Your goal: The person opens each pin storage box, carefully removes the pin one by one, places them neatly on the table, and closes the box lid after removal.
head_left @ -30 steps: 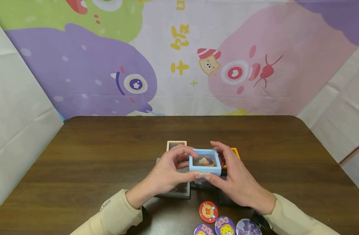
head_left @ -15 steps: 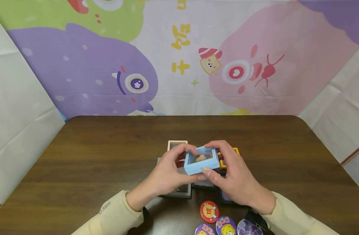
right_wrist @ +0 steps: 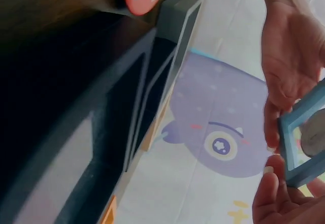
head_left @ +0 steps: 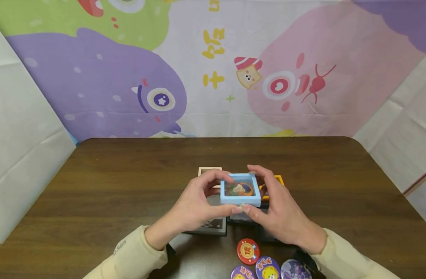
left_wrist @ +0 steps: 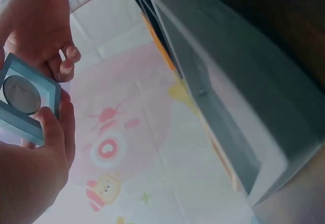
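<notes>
Both hands hold a light-blue square display frame [head_left: 240, 200] above the table. Through its clear window shows a round, colourful badge [head_left: 242, 189]; the left wrist view catches a plain grey disc [left_wrist: 22, 95] in it from the other side. My left hand [head_left: 195, 201] grips the frame's left side, index finger over the upper left rim, thumb along the lower edge. On the right side, my right hand [head_left: 284, 211] has its thumb at the lower edge and its index finger by the top right corner. Its other fingers are partly hidden behind the frame.
Under the hands stand a grey frame [head_left: 218, 232], black frames [head_left: 242, 221], a cream frame [head_left: 210, 169] and a yellow frame [head_left: 280, 179]. Nearer me lie a red badge [head_left: 248, 251] and several purple badges [head_left: 267, 268] on the brown table [head_left: 94, 186]. A printed cloth [head_left: 199, 112] hangs behind.
The blue frame was tilted half a second ago and now sits level, its window facing up. The right index finger has lifted off its top edge. The badges and other frames stay put.
</notes>
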Demonstrator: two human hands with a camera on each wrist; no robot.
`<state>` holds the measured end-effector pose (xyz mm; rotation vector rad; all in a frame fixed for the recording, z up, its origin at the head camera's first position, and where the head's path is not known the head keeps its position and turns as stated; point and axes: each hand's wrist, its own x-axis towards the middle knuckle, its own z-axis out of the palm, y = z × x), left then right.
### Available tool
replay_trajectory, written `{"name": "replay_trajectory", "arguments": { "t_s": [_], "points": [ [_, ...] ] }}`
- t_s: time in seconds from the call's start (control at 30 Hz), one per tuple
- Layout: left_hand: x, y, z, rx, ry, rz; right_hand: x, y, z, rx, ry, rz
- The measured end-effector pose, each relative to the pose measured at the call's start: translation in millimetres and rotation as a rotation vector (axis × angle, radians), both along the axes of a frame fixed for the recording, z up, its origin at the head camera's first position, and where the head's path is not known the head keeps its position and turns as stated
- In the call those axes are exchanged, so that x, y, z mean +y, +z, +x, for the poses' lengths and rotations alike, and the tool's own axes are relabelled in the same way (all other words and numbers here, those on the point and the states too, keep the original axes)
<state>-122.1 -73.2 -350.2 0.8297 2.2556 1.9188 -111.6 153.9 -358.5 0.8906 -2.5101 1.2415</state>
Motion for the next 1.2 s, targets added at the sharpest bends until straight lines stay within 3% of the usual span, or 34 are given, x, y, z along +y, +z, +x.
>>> {"name": "replay_trajectory", "arguments": {
  "t_s": [0.2, 0.47, 0.67, 0.87, 0.97, 1.07, 1.2],
  "points": [
    [-0.2, 2.3, 0.8, 0.068, 0.011, -0.066, 1, -2.2, 0.7, -0.033, 0.011, -0.006],
    [-5.6, 3.3, -2.4, 0.039, -0.047, -0.095, 0, 2.5, -1.9, -0.116, 0.033, -0.017],
    [-5.0, 2.0, -3.4, 0.010, -0.030, -0.115, 1, 0.0, -4.7, -0.147, 0.046, -0.006],
    [-6.5, 4.5, -4.1, -0.126, -0.001, -0.083, -2, -1.7, -3.0, -0.190, 0.039, 0.026],
    [-8.2, 6.5, -5.7, -0.149, 0.035, -0.108, -4, -2.1, -1.9, -0.181, 0.022, 0.050],
    [-8.2, 7.2, -7.9, -0.196, 0.078, -0.083, -5, -1.7, -2.4, -0.153, -0.011, 0.055],
    [-6.4, 5.9, -8.8, -0.318, 0.136, 0.025, -4, -2.7, -3.5, -0.052, -0.042, 0.055]
  ]
}}
